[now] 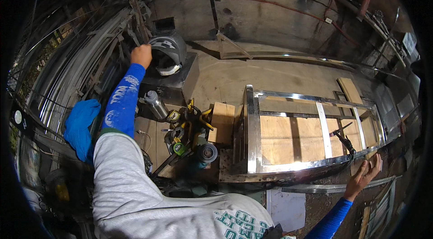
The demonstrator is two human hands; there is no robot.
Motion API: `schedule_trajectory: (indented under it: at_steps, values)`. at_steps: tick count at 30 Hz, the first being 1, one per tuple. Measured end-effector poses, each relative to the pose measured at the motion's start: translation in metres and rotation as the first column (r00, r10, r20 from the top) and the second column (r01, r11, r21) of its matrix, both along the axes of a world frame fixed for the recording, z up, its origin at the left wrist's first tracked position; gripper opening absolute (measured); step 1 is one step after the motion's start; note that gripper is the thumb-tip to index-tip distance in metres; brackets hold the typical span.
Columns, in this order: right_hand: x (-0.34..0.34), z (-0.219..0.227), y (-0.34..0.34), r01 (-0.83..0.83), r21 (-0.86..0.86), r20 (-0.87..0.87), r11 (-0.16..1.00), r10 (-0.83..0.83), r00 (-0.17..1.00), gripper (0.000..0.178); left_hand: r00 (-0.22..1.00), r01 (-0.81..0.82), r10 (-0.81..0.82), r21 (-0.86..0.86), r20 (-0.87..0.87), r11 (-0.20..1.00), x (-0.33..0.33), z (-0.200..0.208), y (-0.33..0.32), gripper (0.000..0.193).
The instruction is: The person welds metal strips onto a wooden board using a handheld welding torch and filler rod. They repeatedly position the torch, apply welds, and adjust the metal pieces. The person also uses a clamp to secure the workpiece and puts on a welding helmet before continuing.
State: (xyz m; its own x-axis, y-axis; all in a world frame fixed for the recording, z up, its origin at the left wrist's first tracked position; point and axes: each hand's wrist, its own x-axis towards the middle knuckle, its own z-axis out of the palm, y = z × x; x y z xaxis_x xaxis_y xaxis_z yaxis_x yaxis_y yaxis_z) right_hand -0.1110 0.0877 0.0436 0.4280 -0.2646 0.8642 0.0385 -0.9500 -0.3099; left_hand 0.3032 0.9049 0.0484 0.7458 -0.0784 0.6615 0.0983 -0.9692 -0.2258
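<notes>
My left hand (141, 56) is closed at the left edge of a dark grey welding helmet (175, 46), its fingers curled against the rim. The helmet is at a dark metal box (189, 74). My right hand (363, 176) is open, fingers spread, palm up, holding nothing. It is just below the near edge of a shiny rectangular metal frame (253, 142). Close to that hand, a black welding torch or holder (346, 142) rests over the frame's near rail. Wooden boards (279, 135) show through the frame.
Left of the frame lie an angle grinder (207, 153), tape measures (179, 149), yellow-handled clamps (205, 119) and a steel bottle (155, 105). A blue cloth (82, 126) hangs at the left near long metal bars (85, 54). A long metal piece (288, 55) lies along the back wall.
</notes>
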Motion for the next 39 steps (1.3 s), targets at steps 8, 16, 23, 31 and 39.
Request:
schedule_trajectory:
  at_steps: [8,16,23,31,39]
  values:
    - [0.046,0.055,0.076,-0.200,-0.123,0.074,0.972,0.210,0.975,0.043,0.955,0.162,-0.045,-0.387,0.293,0.908,-0.060,0.069,-0.003,0.031]
    - [0.098,0.091,0.174,-0.609,-0.002,-0.014,0.793,0.609,0.793,0.040,0.690,0.641,-0.186,-0.710,0.699,-0.291,-0.118,0.038,-0.080,0.041]
    - [0.135,0.156,0.238,-0.925,0.124,0.135,0.359,0.918,0.374,0.066,0.572,0.469,-0.178,-0.498,0.800,-0.729,-0.188,-0.030,-0.214,0.036]
    - [0.135,0.248,0.230,-0.987,-0.049,0.246,0.153,0.960,0.136,0.047,0.588,0.444,-0.176,-0.497,0.790,-0.746,-0.265,-0.071,-0.323,0.067]
    - [0.107,0.274,0.174,-0.957,0.062,0.099,0.284,0.952,0.289,0.054,0.987,0.157,0.062,-0.979,0.150,-0.128,-0.375,-0.026,-0.429,0.080]
